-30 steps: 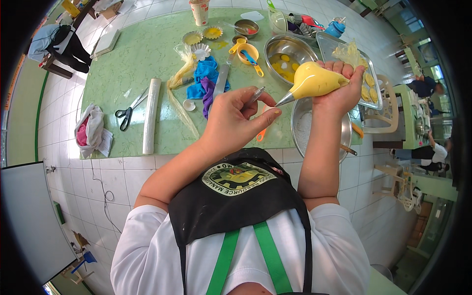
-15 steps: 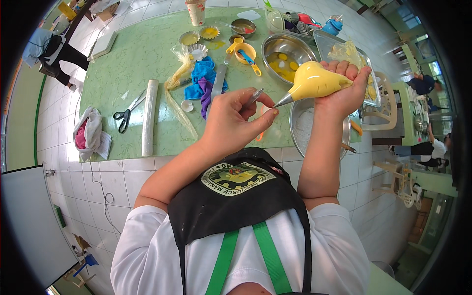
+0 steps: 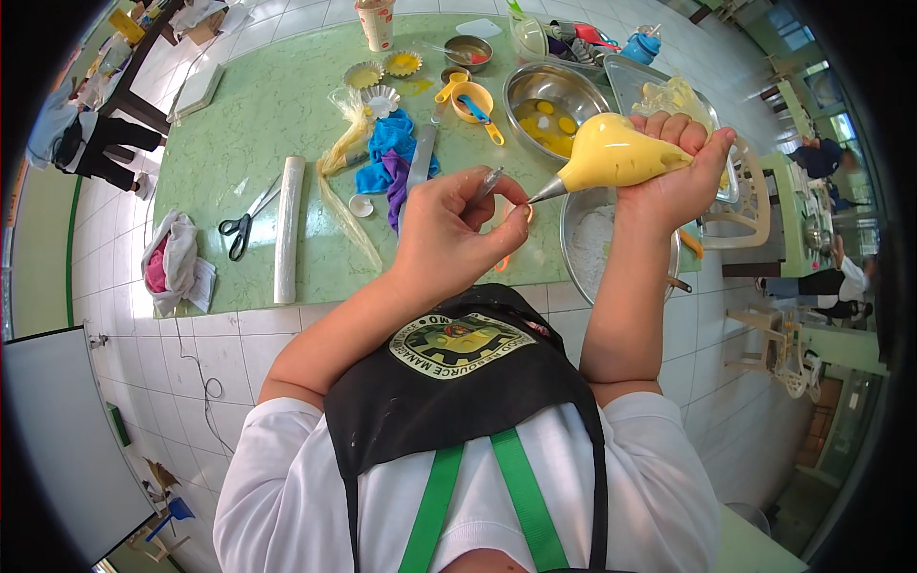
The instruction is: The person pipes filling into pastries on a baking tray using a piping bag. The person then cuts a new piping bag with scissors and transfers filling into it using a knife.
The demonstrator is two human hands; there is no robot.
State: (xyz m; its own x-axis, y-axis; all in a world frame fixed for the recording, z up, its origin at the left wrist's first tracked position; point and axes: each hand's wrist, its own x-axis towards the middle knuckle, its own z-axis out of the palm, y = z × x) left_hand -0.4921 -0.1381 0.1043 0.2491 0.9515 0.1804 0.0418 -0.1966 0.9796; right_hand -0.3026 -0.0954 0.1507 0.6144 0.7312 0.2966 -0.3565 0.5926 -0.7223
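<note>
In my right hand [image 3: 680, 172] is a piping bag [image 3: 616, 155] full of yellow filling, gripped round its twisted end and tilted with its metal tip [image 3: 547, 190] pointing down to the left. My left hand [image 3: 454, 218] is at that tip, thumb and forefinger close to its point; whether they touch it I cannot tell. A small silver pointed piece [image 3: 488, 181], like a piping tip, is held between the left fingers. Behind the bag stands a steel bowl [image 3: 521, 81] with several egg yolks. Beneath my right wrist is another bowl [image 3: 570, 239] containing white powder.
Left on the green table [image 3: 229, 115] lie black-handled scissors [image 3: 236, 236], a white roll [image 3: 289, 229] and a cloth [image 3: 183, 258]. Blue cloth [image 3: 390, 143], a metal spatula [image 3: 420, 162], measuring cups [image 3: 475, 98] and fluted tins [image 3: 380, 100] lie farther back. A tray [image 3: 626, 74] sits at right.
My right hand has shifted slightly right with the piping bag. My left hand has moved a little left, staying at the bag's tip.
</note>
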